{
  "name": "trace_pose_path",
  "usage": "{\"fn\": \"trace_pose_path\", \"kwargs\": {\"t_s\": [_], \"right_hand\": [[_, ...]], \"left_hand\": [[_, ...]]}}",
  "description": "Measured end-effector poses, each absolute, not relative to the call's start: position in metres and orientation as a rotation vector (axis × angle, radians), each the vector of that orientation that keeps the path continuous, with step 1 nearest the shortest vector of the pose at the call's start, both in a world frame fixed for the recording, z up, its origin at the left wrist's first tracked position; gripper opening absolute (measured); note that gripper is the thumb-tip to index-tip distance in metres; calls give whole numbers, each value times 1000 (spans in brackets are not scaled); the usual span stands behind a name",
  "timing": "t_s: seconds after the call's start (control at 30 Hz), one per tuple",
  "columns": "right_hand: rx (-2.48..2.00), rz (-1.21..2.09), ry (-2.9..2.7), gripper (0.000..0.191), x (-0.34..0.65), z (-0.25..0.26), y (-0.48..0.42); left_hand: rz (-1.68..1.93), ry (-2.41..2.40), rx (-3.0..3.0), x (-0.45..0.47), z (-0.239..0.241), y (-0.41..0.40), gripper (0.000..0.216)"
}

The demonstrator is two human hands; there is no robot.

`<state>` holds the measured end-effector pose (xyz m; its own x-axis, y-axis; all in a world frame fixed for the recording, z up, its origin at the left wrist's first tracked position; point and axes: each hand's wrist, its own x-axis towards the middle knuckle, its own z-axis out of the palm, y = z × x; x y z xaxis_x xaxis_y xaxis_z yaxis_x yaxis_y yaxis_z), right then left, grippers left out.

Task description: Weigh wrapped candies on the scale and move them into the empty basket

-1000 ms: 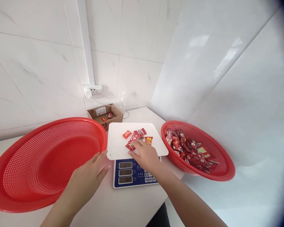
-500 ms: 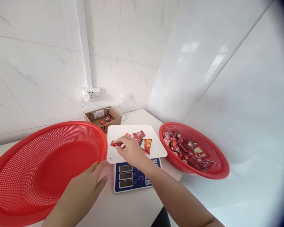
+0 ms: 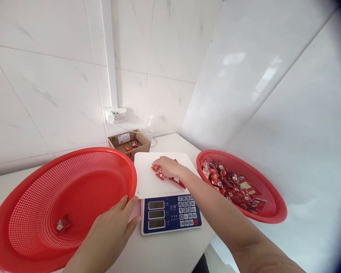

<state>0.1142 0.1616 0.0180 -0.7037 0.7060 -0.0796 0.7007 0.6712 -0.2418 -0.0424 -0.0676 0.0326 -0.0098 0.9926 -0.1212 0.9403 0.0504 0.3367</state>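
My right hand (image 3: 170,167) bends over the white weighing pan (image 3: 147,185), fingers curled closed around small red snack packets (image 3: 155,167). It hides part of the pile, and some fingertips are out of sight. More red packets (image 3: 178,182) poke out from under the palm. My left hand (image 3: 113,223) lies with fingers stretched at the near right rim of a large red plastic basket (image 3: 132,170), its thumb apart. One small packet (image 3: 63,224) lies inside this basket. Below the pan is the scale's blue panel (image 3: 173,229) with displays and keys.
Right of the scale, a second red basket (image 3: 280,212) holds many wrapped packets (image 3: 224,178). Behind the pan stand an open cardboard box (image 3: 140,151) with a few packets and a clear plastic bottle (image 3: 149,129). A wall socket (image 3: 116,115) has a plug in it.
A packet that my right hand held at the pan's left now lies in the left basket. My right hand is back over the pile, and the packets there have shifted. The view has moved slightly.
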Motion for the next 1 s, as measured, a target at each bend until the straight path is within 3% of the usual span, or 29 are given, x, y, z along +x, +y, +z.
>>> {"fn": "trace_pose_path", "kwargs": {"t_s": [0.37, 0.53, 0.7, 0.83, 1.0], "right_hand": [[-1222, 372, -2780, 23, 107, 24, 164], [-1141, 437, -2662, 26, 89, 35, 147], [-762, 938, -2465, 34, 73, 64, 119], [-832, 738, -2720, 43, 93, 79, 121], [-1151, 506, -3091, 49, 132, 62, 139]], "left_hand": [[227, 1985, 1944, -44, 32, -68, 44], [220, 1988, 1953, -42, 32, -67, 43], [215, 1979, 1947, -42, 34, -66, 44], [204, 1963, 2012, -47, 31, -67, 45], [161, 1953, 2101, -52, 24, -68, 49]]}}
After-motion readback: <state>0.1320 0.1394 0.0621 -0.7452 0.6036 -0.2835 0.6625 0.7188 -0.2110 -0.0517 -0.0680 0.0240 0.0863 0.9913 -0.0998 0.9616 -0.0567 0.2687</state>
